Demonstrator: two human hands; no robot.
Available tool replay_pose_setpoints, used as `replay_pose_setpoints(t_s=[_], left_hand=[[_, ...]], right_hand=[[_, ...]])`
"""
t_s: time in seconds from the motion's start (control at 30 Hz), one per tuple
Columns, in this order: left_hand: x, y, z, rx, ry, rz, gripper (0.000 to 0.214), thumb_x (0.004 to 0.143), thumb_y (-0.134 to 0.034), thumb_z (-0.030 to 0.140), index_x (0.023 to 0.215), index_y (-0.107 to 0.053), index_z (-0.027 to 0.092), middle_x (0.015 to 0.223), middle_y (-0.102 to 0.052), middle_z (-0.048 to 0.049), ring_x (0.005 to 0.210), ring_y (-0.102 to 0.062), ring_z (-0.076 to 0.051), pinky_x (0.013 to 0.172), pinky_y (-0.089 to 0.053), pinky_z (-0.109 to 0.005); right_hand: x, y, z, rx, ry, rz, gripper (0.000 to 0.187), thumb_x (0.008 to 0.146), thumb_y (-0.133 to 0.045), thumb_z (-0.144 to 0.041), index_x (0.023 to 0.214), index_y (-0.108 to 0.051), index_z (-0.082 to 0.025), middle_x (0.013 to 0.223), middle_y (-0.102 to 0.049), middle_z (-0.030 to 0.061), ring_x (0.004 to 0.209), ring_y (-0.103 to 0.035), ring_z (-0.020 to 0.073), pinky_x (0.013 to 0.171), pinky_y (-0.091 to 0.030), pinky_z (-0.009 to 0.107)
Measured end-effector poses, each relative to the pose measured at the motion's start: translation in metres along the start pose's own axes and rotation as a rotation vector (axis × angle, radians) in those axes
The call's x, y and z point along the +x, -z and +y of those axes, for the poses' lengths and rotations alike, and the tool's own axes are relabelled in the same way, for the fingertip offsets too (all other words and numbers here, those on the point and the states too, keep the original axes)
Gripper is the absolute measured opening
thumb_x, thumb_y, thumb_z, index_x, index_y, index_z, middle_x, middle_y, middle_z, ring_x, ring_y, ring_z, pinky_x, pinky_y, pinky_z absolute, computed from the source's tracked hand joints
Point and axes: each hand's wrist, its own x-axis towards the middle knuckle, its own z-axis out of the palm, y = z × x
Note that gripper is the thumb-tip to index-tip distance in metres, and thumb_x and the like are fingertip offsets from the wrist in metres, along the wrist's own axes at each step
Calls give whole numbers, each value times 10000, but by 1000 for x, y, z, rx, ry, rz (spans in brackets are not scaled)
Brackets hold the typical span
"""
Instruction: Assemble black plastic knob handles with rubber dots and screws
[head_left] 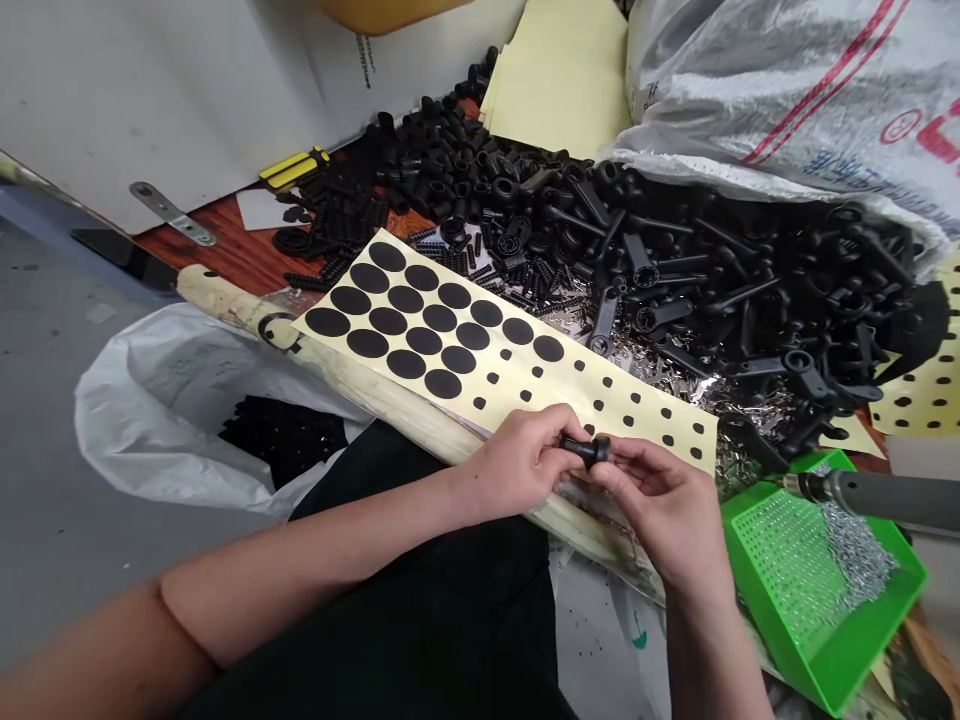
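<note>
While the left hand [517, 462] pinches the slimmer end of a small black part [577, 449] between thumb and fingers, the right hand [670, 502] closes its thumb and fingertips on the wider, collar-like end. The part lies roughly level between the two hands, just over the near edge of a yellow sticker sheet [514, 376]. It looks like moulded plastic, so it should be light and stiff, unlikely to crush, though its smooth round body could roll or slip between fingertips; the narrow shank seems the best place to hold it, with the collar's rim for steadying. To the right stands a green tray [862, 650] of small metal pieces [862, 560], a grey tool [900, 497] reaching over it. Beyond the sheet, a heap of black fittings [645, 265] spreads across the brown tabletop [247, 246], with blank yellow sheets [559, 75] and a white sack [750, 85] behind.
</note>
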Motion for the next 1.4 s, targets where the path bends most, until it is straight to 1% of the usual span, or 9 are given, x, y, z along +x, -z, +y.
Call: replay_pose_setpoints(t_s=[0.2, 0.47, 0.57, 0.7, 0.9, 1.07, 1.13, 1.27, 1.4], left_hand=[[-4, -2, -4, 107, -155, 12, 91, 782, -494, 81, 797, -516, 168, 615, -469, 53, 534, -446, -70, 497, -371, -184], [0, 1, 5, -282, 85, -58, 97, 784, -525, 129, 852, -476, 179, 641, -521, 44, 518, -498, -79, 500, -425, -207], [-1, 2, 2, -150, 22, -39, 94, 787, -522, 105, 825, -483, 182, 597, -468, 66, 513, -445, -70, 493, -367, -194], [-3, 2, -2, -73, -4, -26, 78, 796, -534, 112, 819, -500, 178, 587, -454, 64, 528, -437, -77, 517, -368, -206], [0, 3, 2, -289, 56, -63, 89, 793, -529, 130, 844, -475, 180, 657, -520, 38, 579, -517, -95, 565, -426, -224], [-2, 4, 0, -146, 39, -54, 76, 790, -528, 118, 836, -507, 176, 605, -444, 63, 543, -423, -80, 538, -374, -213], [-2, 3, -1, -149, 44, -56, 77, 794, -531, 125, 841, -504, 179, 606, -449, 62, 549, -431, -85, 548, -381, -218], [-1, 3, 1, -270, 61, -71, 85, 790, -519, 130, 847, -483, 181, 647, -497, 39, 592, -495, -103, 577, -410, -233], [-1, 4, 2, -253, 36, -66, 63, 797, -507, 142, 838, -478, 180, 665, -486, 35, 605, -483, -102, 580, -401, -232]], right_hand=[[3, 4, 4, 21, -168, -186, 450, 618, -748, -571, 644, -664, -129, 517, -642, 49, 442, -592, 135, 443, -523, 260], [-7, 12, 5, -303, 475, 33, 373, 709, -738, -359, 1054, -682, -229, 1083, -695, 86, 949, -659, 212, 827, -556, 368], [-4, 4, 0, -309, 289, -21, 291, 719, -703, -468, 770, -695, -181, 695, -696, 55, 626, -650, 175, 597, -554, 301], [1, 4, 1, -224, -76, -230, 622, 781, -459, -717, 645, -658, -144, 501, -613, 64, 399, -543, 151, 396, -465, 279], [-9, 16, 3, -451, 536, -7, 401, 762, -693, -395, 1127, -649, -234, 1125, -683, 94, 963, -661, 222, 843, -557, 378], [-9, 5, -3, -328, 237, -25, 290, 774, -647, -454, 731, -677, -169, 542, -640, 19, 453, -589, 139, 441, -517, 256], [-8, 5, -4, -287, 170, -32, 326, 760, -657, -478, 817, -695, -159, 609, -673, 33, 474, -606, 142, 439, -523, 258], [-12, 11, 1, -422, 525, 11, 506, 698, -765, -324, 1177, -629, -234, 1105, -691, 88, 858, -680, 198, 729, -592, 345], [-13, 6, 5, -486, 669, 63, 322, 745, -718, -253, 1061, -677, -207, 931, -719, 70, 749, -671, 174, 701, -589, 331]])
